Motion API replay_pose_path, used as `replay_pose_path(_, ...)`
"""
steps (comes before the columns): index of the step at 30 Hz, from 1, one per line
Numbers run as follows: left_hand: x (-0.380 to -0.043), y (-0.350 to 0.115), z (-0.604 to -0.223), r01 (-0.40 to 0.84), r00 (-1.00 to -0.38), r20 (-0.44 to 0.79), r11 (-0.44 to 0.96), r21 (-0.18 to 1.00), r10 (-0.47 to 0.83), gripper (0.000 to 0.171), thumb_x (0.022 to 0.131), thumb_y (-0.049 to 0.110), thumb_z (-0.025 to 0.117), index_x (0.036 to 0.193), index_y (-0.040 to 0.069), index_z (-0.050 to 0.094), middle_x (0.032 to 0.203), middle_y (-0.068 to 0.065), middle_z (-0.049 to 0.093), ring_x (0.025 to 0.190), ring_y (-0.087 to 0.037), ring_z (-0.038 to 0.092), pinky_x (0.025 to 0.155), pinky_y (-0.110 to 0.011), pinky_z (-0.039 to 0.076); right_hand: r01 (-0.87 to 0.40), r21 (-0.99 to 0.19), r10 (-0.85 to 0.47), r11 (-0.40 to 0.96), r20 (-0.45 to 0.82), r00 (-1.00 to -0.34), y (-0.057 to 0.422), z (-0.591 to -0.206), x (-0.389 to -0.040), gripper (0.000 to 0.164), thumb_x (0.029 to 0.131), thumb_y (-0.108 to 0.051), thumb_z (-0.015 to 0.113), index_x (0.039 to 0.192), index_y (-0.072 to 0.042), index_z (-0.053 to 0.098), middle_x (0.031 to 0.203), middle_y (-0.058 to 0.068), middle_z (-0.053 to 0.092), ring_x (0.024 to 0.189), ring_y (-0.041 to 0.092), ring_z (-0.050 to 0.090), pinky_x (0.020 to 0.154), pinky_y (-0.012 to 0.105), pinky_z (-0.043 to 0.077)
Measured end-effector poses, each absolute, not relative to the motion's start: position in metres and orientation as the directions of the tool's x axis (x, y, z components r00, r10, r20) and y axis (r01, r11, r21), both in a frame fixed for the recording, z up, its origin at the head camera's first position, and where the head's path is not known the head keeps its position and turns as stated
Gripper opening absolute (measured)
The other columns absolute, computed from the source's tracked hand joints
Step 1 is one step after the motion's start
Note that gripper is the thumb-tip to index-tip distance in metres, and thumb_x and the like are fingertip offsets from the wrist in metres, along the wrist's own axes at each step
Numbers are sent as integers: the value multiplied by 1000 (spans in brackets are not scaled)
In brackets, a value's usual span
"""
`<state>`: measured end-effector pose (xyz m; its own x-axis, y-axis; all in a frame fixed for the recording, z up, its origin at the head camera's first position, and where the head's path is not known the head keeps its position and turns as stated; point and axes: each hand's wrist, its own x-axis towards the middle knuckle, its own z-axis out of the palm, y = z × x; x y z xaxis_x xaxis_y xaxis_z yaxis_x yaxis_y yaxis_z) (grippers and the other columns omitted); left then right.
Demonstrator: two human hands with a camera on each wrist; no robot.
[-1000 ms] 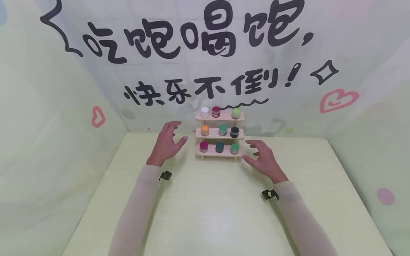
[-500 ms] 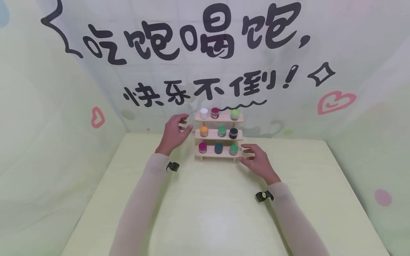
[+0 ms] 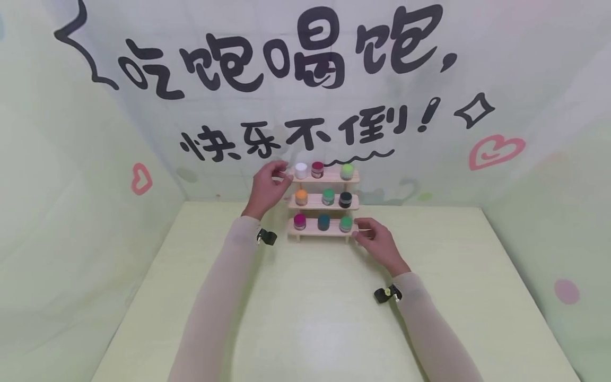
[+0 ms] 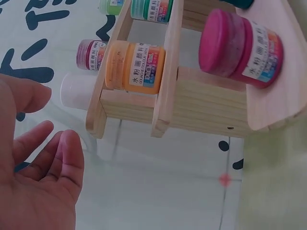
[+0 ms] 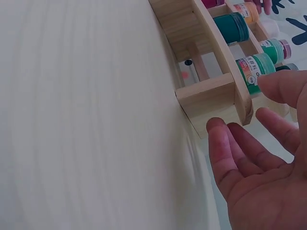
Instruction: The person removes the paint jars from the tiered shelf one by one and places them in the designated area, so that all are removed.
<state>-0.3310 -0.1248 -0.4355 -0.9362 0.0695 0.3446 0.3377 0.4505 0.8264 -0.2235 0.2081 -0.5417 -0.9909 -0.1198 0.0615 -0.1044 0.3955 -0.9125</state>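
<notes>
A small three-tier wooden rack stands against the back wall with several lidded paint jars on its shelves. My left hand is at the left end of the top shelf, nearest the white jar. In the left wrist view its bent fingers and thumb are apart, with a gap to the shelf. The orange jar and magenta jar show there too. My right hand is at the right end of the bottom shelf. Its thumb overlaps the green jar in the right wrist view, fingertips close to the shelf end.
The pale table spreads in front of the rack. A printed cloth with black lettering hangs behind, and more cloth hangs at both sides. A black strap camera sits on my left wrist, another on my right.
My left hand has moved up and right to the top shelf's end. My right hand has moved left to the bottom shelf's end. The jars keep their places on the rack.
</notes>
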Motion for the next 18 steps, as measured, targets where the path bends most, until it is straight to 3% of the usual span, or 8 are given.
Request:
replay_pose_path(4,-336,-120,-434,331,-939,336,444,833,70,42,96,19,75,136,8,66,133,-8,68,110,-21,68,95,-36,62,-53,-920,-83,389,22,-996,203,-543,-223,47,101,-29,74,142,-12,62,137,20,68,111,34,74,82,26,62)
replay_pose_path(11,-345,-113,-435,300,-952,299,389,871,64,40,95,13,74,134,8,67,132,-9,70,111,-23,68,97,-38,61,17,-908,-3,420,-20,-1000,194,-545,-221,45,100,-30,73,142,-14,64,136,17,67,114,32,71,83,30,60)
replay_pose_path(18,-347,-106,-436,281,-959,267,397,874,90,46,94,20,79,137,12,66,125,-8,71,114,-23,65,96,-40,58,35,-953,12,300,-33,-999,191,-552,-220,44,100,-21,75,141,-10,63,121,22,75,109,31,76,82,21,59)
